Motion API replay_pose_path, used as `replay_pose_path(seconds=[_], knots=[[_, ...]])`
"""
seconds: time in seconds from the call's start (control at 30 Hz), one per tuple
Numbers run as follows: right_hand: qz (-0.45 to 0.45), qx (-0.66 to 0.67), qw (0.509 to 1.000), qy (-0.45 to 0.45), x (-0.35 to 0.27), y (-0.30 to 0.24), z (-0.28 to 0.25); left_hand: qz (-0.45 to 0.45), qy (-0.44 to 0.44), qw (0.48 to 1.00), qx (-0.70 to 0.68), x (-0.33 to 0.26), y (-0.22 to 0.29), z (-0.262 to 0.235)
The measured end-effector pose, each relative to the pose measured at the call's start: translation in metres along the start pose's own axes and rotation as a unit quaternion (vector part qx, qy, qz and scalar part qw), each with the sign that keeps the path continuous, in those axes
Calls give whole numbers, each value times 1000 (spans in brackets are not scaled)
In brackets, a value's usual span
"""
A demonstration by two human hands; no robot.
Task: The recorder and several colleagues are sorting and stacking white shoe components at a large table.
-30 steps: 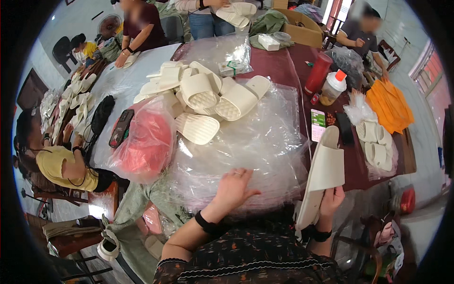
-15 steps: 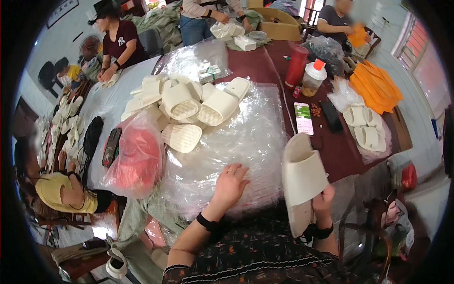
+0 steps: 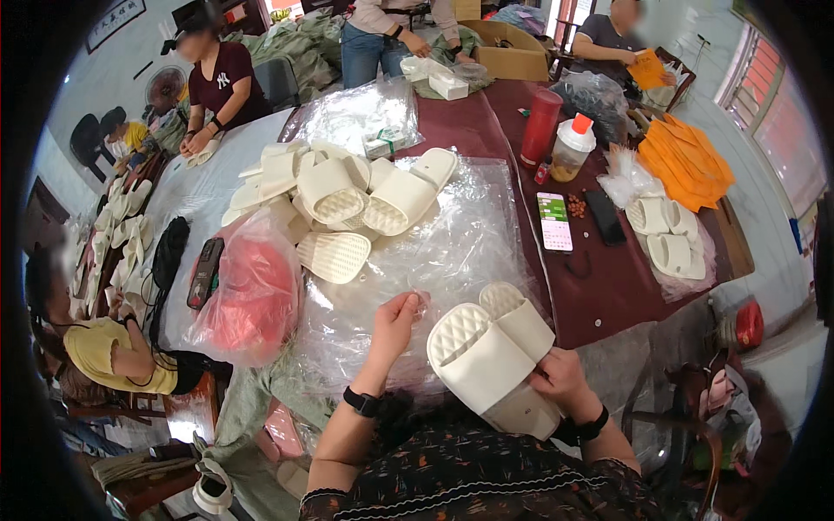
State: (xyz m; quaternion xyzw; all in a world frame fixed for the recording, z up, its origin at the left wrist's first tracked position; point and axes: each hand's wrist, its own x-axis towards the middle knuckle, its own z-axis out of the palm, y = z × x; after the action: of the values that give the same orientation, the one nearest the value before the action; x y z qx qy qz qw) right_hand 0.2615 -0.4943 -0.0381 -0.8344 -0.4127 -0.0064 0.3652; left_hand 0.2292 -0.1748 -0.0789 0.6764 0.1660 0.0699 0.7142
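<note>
My right hand (image 3: 560,380) is closed on a pair of cream slide slippers (image 3: 482,358), held tilted in front of my body with the quilted soles and broad straps showing. My left hand (image 3: 396,328) is closed, thumb and forefinger pinching the edge of a clear plastic bag (image 3: 469,227) from the flat stack on the table. Beyond that hand lies a heap of cream slippers (image 3: 330,187), several piled over one another on the plastic. One slipper (image 3: 334,255) rests sole up at the heap's near edge.
A pink bag in clear plastic (image 3: 256,295) stands on the left. On the dark red cloth are a phone (image 3: 556,223), a black case (image 3: 605,217), a bottle (image 3: 573,148) and a red tumbler (image 3: 543,128). Packed slippers (image 3: 673,234) and orange bags (image 3: 686,161) lie right. Other people work around.
My right hand has turned the slippers and brought them left, so both now show. My left hand has moved slightly left and closed its spread fingers on the plastic.
</note>
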Motion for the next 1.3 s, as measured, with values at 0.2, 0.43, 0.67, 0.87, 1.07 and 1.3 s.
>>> replay_pose_path(seconds=[0.2, 0.43, 0.67, 0.87, 1.07, 1.3], knots=[[-22, -118, 992, 33, 10, -13, -9, 111, -5, 979, 169, -11, 5, 2], [-87, -185, 979, 21, 29, -22, -11, 208, -40, 924, 320, -27, 35, 19], [-79, -232, 966, -87, 40, -17, 0, 241, -44, 868, 432, -33, 44, 25], [-199, -228, 953, 5, 68, -26, 11, 348, -60, 823, 445, -27, 31, 34], [-128, -216, 968, 18, 70, 3, 30, 355, -57, 811, 461, -36, 25, 32], [-65, -160, 985, -3, 81, -16, 36, 408, -84, 780, 467, -29, 12, 39]])
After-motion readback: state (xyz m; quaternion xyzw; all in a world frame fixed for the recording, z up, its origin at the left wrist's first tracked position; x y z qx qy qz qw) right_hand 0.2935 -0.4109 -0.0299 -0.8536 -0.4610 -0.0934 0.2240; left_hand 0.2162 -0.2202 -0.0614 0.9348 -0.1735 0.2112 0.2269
